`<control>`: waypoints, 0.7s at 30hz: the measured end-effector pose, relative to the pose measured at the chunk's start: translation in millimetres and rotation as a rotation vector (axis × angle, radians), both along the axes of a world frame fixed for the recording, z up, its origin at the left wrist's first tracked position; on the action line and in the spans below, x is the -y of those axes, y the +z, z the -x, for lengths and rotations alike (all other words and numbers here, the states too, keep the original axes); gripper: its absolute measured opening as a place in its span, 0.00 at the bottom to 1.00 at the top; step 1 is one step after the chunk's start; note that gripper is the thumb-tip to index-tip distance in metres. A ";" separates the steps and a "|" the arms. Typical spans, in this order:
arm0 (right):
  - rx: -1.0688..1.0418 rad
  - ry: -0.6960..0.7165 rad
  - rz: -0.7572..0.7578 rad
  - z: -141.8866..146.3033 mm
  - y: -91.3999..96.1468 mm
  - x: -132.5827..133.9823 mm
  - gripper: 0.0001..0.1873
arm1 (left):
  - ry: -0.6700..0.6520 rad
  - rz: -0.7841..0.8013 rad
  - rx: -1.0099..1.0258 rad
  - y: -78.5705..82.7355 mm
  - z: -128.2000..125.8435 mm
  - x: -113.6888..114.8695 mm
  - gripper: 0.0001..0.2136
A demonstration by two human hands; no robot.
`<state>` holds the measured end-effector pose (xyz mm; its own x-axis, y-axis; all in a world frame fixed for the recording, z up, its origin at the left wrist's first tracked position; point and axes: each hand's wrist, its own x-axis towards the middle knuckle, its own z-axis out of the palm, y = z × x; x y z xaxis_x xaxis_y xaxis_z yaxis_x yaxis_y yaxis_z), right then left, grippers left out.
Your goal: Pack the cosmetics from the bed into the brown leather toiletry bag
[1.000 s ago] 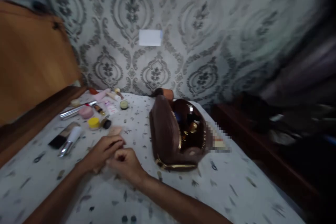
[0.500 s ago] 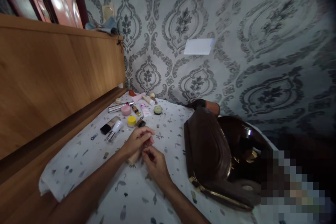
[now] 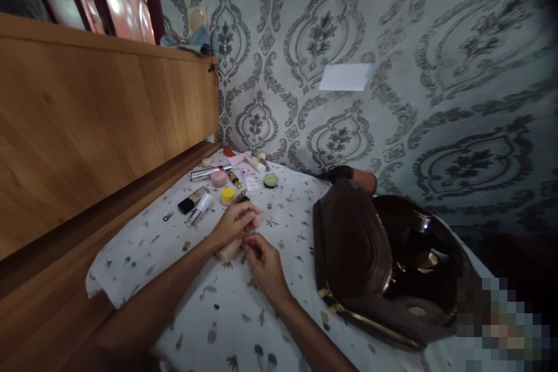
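My left hand (image 3: 235, 224) is closed, its fingers curled round a beige tube-like item (image 3: 229, 251) whose near end sticks out below the palm. The rest of that item is hidden by the hand. Just to the right, my right hand (image 3: 265, 264) has its fingertips bent and pressed together close to the left fingers. What the right fingers pinch, if anything, is too small to make out. Beyond the left hand lie a dark round jar (image 3: 242, 198), partly covered, and a jar with a yellow lid (image 3: 227, 196). A white-haired makeup brush (image 3: 201, 209) lies left of them.
Several cosmetics lie at the back of the patterned white cloth (image 3: 213, 314), among them a pink jar (image 3: 218, 178), a silver tube (image 3: 211, 172) and a green jar (image 3: 270, 180). A brown bag (image 3: 349, 244) stands open on the right. A wooden panel (image 3: 108, 116) borders the left.
The camera view has shifted slightly, so the scene sits farther right in the picture. Both hands stay close together by the beige item, with little change in their fingers.
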<state>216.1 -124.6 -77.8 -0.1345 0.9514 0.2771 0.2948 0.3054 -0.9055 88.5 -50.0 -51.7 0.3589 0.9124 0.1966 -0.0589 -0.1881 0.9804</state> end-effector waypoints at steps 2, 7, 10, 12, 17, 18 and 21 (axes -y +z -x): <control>0.003 0.000 0.003 -0.1 0.1 0.4 0.10 | 0.008 -0.039 -0.035 2.5 2.1 0.8 0.13; -0.040 0.005 0.012 2.5 -2.8 0.1 0.10 | 0.186 -0.249 -0.186 17.2 16.5 -2.8 0.11; -0.086 -0.014 0.014 4.7 -6.4 0.8 0.09 | 0.352 -0.325 -0.278 26.8 31.1 -5.8 0.13; -0.104 -0.027 -0.001 5.2 -8.2 1.7 0.08 | 0.474 -0.418 -0.444 30.8 41.7 -7.2 0.15; -0.066 -0.079 -0.032 3.7 -11.0 1.1 0.10 | 0.732 -0.563 -0.918 25.7 59.2 -15.6 0.16; -0.050 -0.093 -0.037 3.3 -11.6 0.3 0.10 | 0.740 -0.607 -0.943 22.7 59.3 -17.6 0.16; -0.021 -0.103 -0.048 1.9 -13.2 -1.6 0.11 | 0.676 -0.759 -0.948 14.4 52.9 -21.2 0.16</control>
<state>214.2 -122.9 -91.0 -0.0305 0.9455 0.3241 0.3076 0.3174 -0.8970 35.6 -28.8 -37.3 0.1687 0.7416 0.6493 0.8789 -0.4114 0.2415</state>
